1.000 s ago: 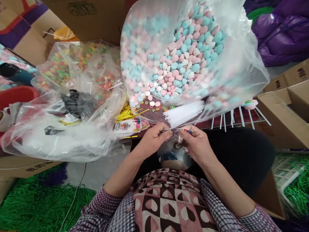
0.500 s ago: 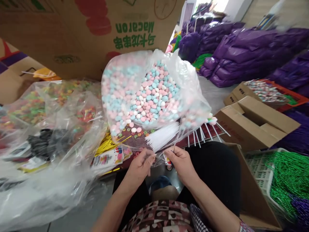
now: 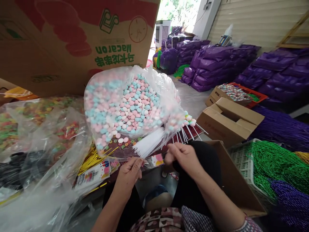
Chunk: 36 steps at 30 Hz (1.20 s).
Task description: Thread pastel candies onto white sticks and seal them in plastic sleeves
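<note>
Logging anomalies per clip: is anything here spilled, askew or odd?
A few pink and white candies and small coloured rings lie loose on the work surface, just outside the big clear candy bag. The cardboard box stands with its print upside down.

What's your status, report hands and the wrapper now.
Left hand and right hand each pinching an edge of a small clear wrapper. White sticks lie just beyond. Big candy bag behind, not obstructing.

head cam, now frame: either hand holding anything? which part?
Both pinch something small. The left hand and right hand each grip an end of a thin clear wrapper with a printed card stretched between them, fingertips only. Exact contact is too blurred to tell.
</note>
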Motion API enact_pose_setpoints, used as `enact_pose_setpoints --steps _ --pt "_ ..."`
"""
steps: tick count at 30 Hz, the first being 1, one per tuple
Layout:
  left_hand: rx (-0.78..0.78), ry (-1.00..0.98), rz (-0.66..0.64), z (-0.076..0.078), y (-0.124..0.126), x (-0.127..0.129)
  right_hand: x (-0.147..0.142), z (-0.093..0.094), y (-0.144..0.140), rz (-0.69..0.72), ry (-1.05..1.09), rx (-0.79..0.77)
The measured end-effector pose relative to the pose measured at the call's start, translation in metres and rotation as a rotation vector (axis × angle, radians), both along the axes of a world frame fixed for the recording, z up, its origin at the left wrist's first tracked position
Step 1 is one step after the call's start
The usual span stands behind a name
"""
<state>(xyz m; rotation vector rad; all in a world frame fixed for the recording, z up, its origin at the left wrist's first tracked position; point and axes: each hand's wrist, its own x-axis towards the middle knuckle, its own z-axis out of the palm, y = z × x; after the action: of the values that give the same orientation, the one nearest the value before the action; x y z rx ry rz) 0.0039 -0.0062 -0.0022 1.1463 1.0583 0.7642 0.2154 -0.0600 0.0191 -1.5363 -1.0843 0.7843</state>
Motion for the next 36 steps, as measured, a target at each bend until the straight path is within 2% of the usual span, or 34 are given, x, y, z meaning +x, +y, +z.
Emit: enact_pose_setpoints --steps 3,5,7,10,13,17,27,36 --pt "-0.064 -0.153 0.092 0.004 0.002 0.003 0.06 0.008 -0.001 -0.304 -0.304 0.035" --pt "-0.088 -0.218 0.115 0.006 0.001 0.005 0.104 0.006 0.001 -0.435 -0.547 -0.073" --pt "-0.107 -0.252 0.113 0.008 -0.001 0.007 0.139 -0.002 0.005 -0.468 -0.809 -0.25" --pt "-0.13 -0.259 0.114 0.01 -0.003 0.009 0.167 -0.017 0.014 -0.363 -1.031 -0.456" --pt "-0.138 -0.256 0.121 0.012 -0.003 0.008 0.172 -0.028 0.023 -0.287 -1.055 -0.512" --pt "-0.144 -0.265 0.111 0.013 -0.003 0.006 0.17 -0.035 0.033 -0.287 -1.063 -0.544" --pt "-0.171 -0.282 0.147 0.008 -0.003 0.004 0.18 -0.038 0.045 -0.499 -0.953 -0.539" --pt "-0.187 -0.342 0.148 0.002 0.0 0.002 0.187 -0.05 0.037 -0.597 -0.695 -0.361"
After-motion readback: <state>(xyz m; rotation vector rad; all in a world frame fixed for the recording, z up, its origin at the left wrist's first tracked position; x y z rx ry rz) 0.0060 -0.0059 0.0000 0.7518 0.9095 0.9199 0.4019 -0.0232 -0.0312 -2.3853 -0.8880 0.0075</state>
